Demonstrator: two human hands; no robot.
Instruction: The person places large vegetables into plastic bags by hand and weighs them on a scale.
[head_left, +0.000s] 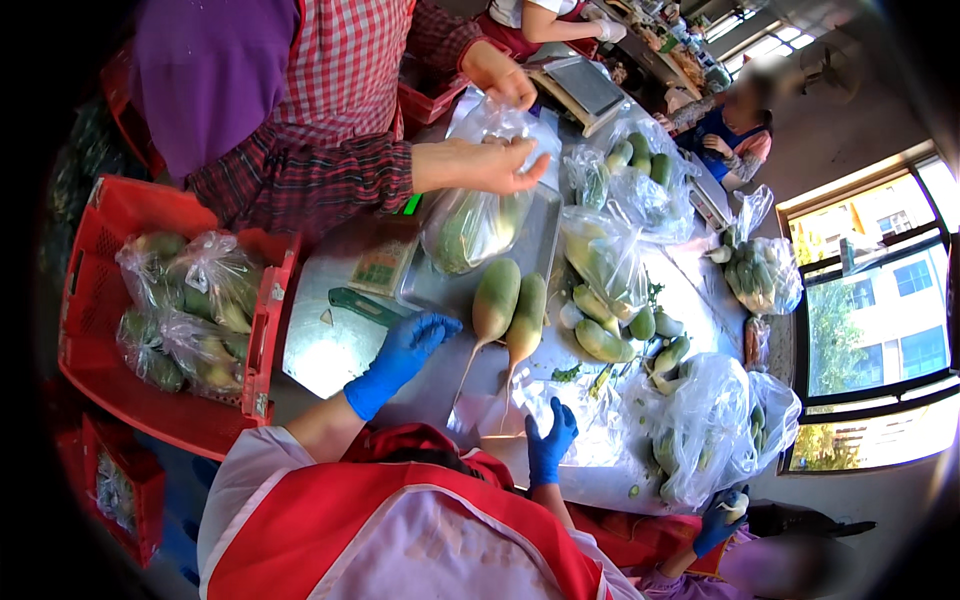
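Two large green radishes (510, 311) lie side by side at the near edge of a metal tray (551, 247), their long thin roots trailing toward me. My left hand (409, 352), in a blue glove, is just left of them with its fingers loosely bent; nothing shows in it. Below and right of the root tips, my gloved right hand (551, 441) has its fingers spread and holds nothing. A green-handled tool (367, 306) rests beyond my left hand. Across the tray, a co-worker's bare hands (487, 161) are at the top of a clear bag of radishes (476, 232).
A red plastic crate (161, 420) with bagged radishes stands left. On the metal table (330, 337), more bagged radishes (600, 255), loose radishes (604, 341) and plastic bags (705, 420) lie to the right. At lower right, another person's gloved hand (720, 521) holds something pale.
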